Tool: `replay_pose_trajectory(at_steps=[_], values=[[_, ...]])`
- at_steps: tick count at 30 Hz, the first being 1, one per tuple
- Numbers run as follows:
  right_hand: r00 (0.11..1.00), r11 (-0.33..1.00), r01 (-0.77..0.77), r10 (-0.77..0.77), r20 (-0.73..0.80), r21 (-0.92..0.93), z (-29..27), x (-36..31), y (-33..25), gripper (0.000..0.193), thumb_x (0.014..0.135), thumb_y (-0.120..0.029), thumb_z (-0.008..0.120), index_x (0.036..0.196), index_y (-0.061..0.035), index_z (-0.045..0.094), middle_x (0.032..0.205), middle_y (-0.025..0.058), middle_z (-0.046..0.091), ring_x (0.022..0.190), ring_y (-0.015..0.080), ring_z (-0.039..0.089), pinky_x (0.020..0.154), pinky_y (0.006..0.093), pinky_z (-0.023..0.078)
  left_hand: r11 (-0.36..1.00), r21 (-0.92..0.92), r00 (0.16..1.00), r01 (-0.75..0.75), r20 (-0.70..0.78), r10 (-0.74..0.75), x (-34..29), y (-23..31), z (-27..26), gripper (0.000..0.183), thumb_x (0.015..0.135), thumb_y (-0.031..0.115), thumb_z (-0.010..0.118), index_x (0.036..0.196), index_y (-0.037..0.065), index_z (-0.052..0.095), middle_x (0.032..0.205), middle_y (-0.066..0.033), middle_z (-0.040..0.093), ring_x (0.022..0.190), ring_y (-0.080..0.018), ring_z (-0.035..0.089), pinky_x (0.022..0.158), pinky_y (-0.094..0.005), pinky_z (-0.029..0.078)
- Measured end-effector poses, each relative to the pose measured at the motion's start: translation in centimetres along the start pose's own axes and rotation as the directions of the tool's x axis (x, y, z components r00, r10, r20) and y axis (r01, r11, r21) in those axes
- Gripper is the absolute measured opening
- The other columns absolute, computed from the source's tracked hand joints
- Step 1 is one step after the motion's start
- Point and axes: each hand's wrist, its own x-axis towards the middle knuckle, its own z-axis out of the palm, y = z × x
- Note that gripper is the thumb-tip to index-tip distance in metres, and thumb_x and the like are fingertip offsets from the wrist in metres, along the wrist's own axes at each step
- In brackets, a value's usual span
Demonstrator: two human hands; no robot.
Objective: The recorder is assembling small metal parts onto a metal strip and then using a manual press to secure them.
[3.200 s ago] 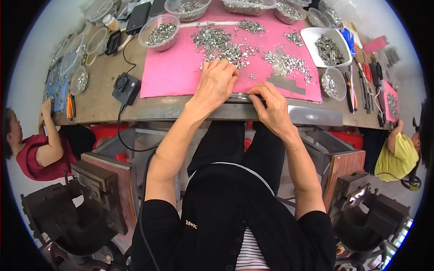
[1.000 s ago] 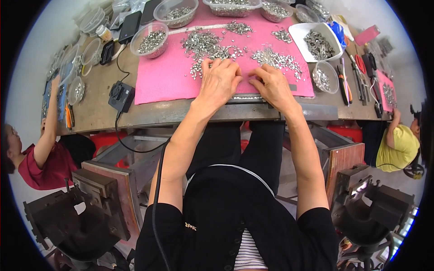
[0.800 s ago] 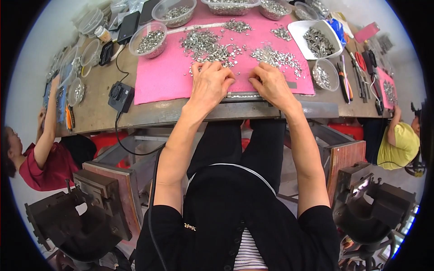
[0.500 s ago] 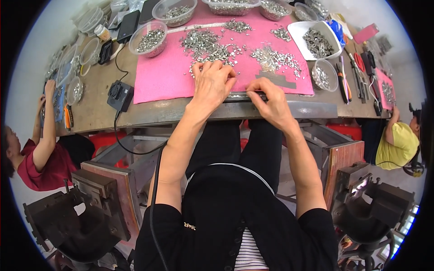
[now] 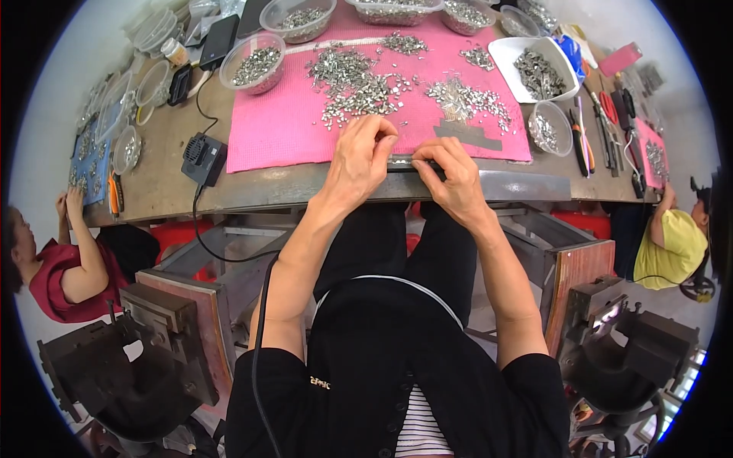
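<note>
A narrow dark metal bar (image 5: 400, 162) with a bright strip along it lies at the front edge of the bench, between my hands. My left hand (image 5: 359, 159) is at the bar's left end, its fingers curled together. Whatever its fingertips may hold is hidden. My right hand (image 5: 452, 174) pinches the bar's right part between thumb and fingers. Just beyond them, small shiny metal pieces (image 5: 359, 99) lie heaped on a pink mat (image 5: 282, 133). Flat grey plates (image 5: 469, 135) rest on the mat beyond my right hand, beside another scatter of thin metal pieces (image 5: 462, 99).
Clear tubs (image 5: 252, 82) of metal parts and a white tray (image 5: 505, 75) line the far side. A black adapter box (image 5: 204, 160) with a cable sits at left; pliers (image 5: 578, 145) lie at right. A person in red (image 5: 72, 278) and one in yellow (image 5: 660, 248) sit either side.
My left hand has drawn back from the edge of the heap to the bar, its fingers curling in. My right hand stays at the bar. The person at left has pulled their hands nearer.
</note>
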Motion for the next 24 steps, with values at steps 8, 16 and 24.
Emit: replay_pose_trajectory(at_steps=[8,16,24], values=[[0.998,0.995,0.037,-0.032,0.058,-0.091,-0.3,0.4,0.0,0.012,0.082,-0.002,0.074,0.091,-0.0044,0.067,0.094,0.0073,0.066,0.085,0.0277,0.059,0.077,0.0384,0.047,0.993,-0.120,0.998,-0.006,-0.065,-0.001,-2.2,0.9,1.0,0.008,0.093,0.001,0.066,0.100,0.000,0.062,0.092,-0.0125,0.063,0.080,-0.0256,0.062,0.070,-0.0359,0.050],[0.969,0.980,-0.200,0.200,0.148,-0.010,-1.2,3.7,3.1,0.016,0.090,-0.004,0.069,0.105,-0.0028,0.073,0.093,0.0118,0.066,0.080,0.0254,0.064,0.071,0.0351,0.050,0.988,0.008,0.987,-0.151,-0.061,0.152,-2.1,0.7,1.6,0.014,0.085,-0.003,0.069,0.096,0.000,0.060,0.091,-0.0146,0.061,0.083,-0.0335,0.060,0.074,-0.0409,0.048],[0.976,0.981,-0.067,0.102,0.191,-0.183,0.6,4.8,4.3,0.013,0.085,-0.009,0.074,0.094,-0.0014,0.070,0.086,0.0159,0.061,0.076,0.0338,0.063,0.068,0.0430,0.050,0.971,0.167,0.983,-0.169,-0.045,0.179,-2.4,1.6,1.5,0.016,0.084,-0.001,0.071,0.096,0.002,0.061,0.090,-0.0124,0.061,0.084,-0.0329,0.061,0.078,-0.0430,0.050]])
